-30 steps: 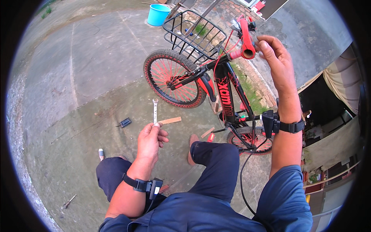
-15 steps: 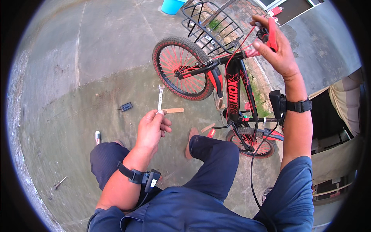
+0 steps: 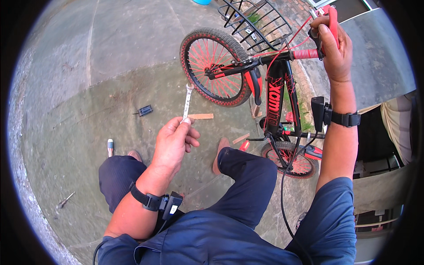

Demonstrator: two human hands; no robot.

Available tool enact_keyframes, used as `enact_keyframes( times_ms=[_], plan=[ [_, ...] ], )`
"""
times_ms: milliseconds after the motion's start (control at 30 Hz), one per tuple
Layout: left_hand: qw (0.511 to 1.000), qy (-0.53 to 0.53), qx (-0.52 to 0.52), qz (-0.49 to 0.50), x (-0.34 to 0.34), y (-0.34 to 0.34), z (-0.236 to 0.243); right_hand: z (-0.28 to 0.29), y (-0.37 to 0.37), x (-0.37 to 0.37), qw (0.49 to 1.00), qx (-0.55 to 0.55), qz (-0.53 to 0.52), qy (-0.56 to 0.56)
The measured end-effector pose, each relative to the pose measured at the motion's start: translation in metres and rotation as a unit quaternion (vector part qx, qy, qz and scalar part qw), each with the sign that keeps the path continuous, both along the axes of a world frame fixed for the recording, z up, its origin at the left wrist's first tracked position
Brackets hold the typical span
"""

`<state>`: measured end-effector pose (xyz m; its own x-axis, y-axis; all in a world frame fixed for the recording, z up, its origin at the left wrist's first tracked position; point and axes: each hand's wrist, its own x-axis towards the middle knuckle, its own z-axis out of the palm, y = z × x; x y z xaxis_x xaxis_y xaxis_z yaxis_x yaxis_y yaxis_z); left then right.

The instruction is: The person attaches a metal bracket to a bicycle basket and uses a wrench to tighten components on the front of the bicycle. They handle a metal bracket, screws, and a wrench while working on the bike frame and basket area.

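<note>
My left hand [image 3: 172,143] is closed around the lower end of a silver open-end wrench [image 3: 187,101], which points away from me beside the front wheel [image 3: 216,66]. On the right stands a black and red bicycle [image 3: 274,101], its handlebar topped by a ribbed red grip [image 3: 305,54]. My right hand [image 3: 339,55] is raised at the handlebar end, thumb and fingers closed about the red brake lever [image 3: 333,24]. The palm side and part of the lever mount are hidden by the hand.
A black wire basket [image 3: 256,24] sits ahead of the handlebar. On the concrete lie a flat wooden strip [image 3: 201,116], a small black part [image 3: 145,110], a grey-handled tool [image 3: 110,147] by my left knee and a screwdriver-like tool [image 3: 66,200]. A blue bucket [image 3: 202,1] shows at the top edge.
My right hand has moved up and to the right, and its fingers have closed on the lever. In the picture, the bicycle's front end and the wrench sit slightly higher and farther right.
</note>
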<state>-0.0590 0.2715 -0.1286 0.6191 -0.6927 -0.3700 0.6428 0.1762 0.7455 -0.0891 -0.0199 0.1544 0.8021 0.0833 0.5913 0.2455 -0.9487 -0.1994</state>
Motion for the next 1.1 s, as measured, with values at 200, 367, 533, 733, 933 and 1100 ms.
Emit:
enact_keyframes(
  times_ms=[200, 367, 533, 733, 933, 1100],
  plan=[
    [1.000, -0.002, -0.001, 0.003, 0.000, 0.001, -0.002, 0.001, 0.003, 0.000, 1.000, 0.020, -0.003, 0.023],
    [1.000, 0.000, -0.002, 0.001, -0.001, 0.000, -0.002, 0.003, -0.002, 0.000, 0.999, 0.029, -0.003, 0.038],
    [1.000, -0.001, 0.003, -0.001, -0.001, 0.000, -0.003, -0.002, 0.024, 0.000, 0.999, 0.047, 0.008, 0.008],
    [1.000, 0.002, 0.006, -0.002, -0.002, 0.000, 0.000, -0.009, 0.034, -0.002, 0.999, 0.053, -0.005, -0.010],
    [1.000, 0.003, 0.006, -0.004, -0.003, -0.002, -0.001, -0.005, 0.041, -0.005, 0.996, 0.073, -0.047, 0.014],
    [1.000, -0.002, 0.018, -0.004, -0.002, -0.003, -0.004, -0.008, 0.041, 0.002, 0.997, 0.068, -0.033, -0.007]
  ],
)
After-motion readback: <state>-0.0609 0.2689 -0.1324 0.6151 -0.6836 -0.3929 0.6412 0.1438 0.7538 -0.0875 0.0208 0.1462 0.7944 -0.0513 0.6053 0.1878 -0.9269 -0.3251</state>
